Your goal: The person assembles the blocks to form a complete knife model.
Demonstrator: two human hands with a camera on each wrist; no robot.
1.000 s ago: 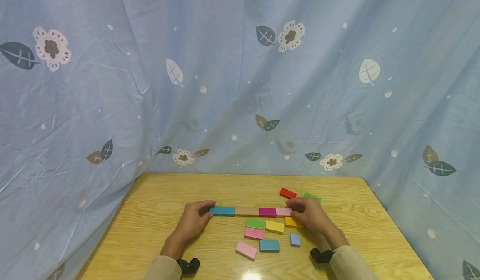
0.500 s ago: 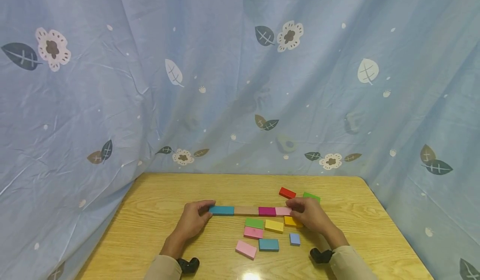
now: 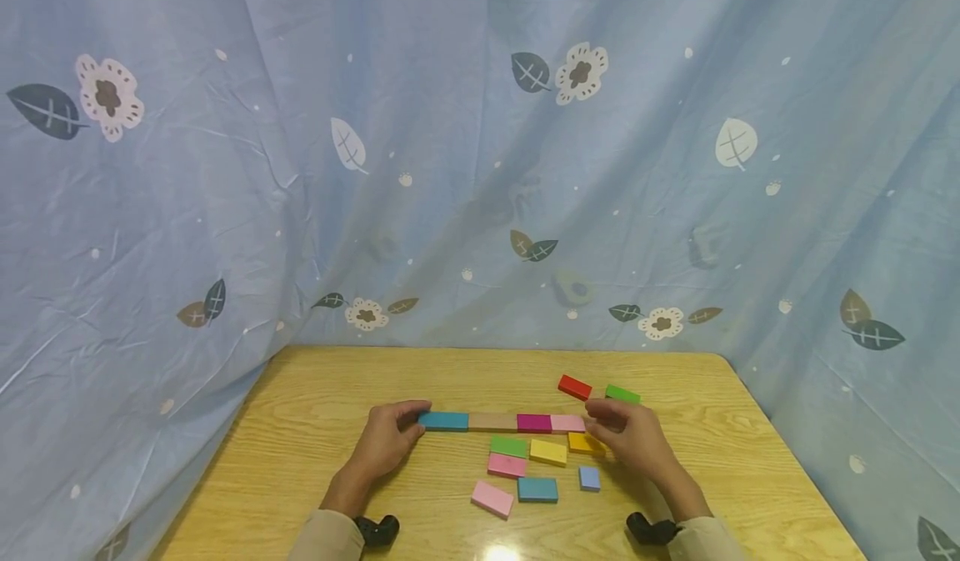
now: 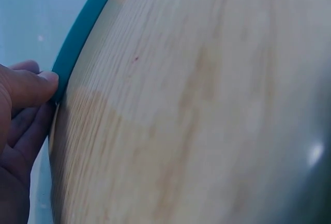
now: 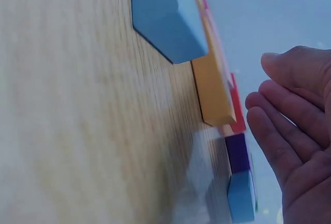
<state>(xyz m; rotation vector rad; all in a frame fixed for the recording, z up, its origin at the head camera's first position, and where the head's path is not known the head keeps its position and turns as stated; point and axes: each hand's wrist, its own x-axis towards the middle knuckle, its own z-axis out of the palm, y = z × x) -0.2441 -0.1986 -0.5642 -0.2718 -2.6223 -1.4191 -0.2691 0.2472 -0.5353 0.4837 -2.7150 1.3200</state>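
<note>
A straight row of blocks lies across the table: a blue block [image 3: 445,422], a wood-coloured block [image 3: 492,423], a magenta block [image 3: 534,423] and a light pink block [image 3: 566,423]. My left hand [image 3: 387,440] pinches the blue block's left end between thumb and fingers; the left wrist view shows the thumb [image 4: 36,87] on its near face. At the other end of the row, my right hand [image 3: 630,436] is just off the light pink block, its fingers loosely bent with nothing between them. Below that hand lies an orange block [image 3: 585,443], partly covered by it.
In front of the row lie a green block [image 3: 509,446], a pink block [image 3: 507,465], a yellow block [image 3: 548,452], a teal block [image 3: 537,489], another light pink block [image 3: 492,499] and a small blue block [image 3: 589,478]. Behind are a red block [image 3: 575,387] and another green block [image 3: 623,394].
My right hand has let go of the light pink block and drawn back a little to the right, baring its right end. The left hand and the row stay put.
</note>
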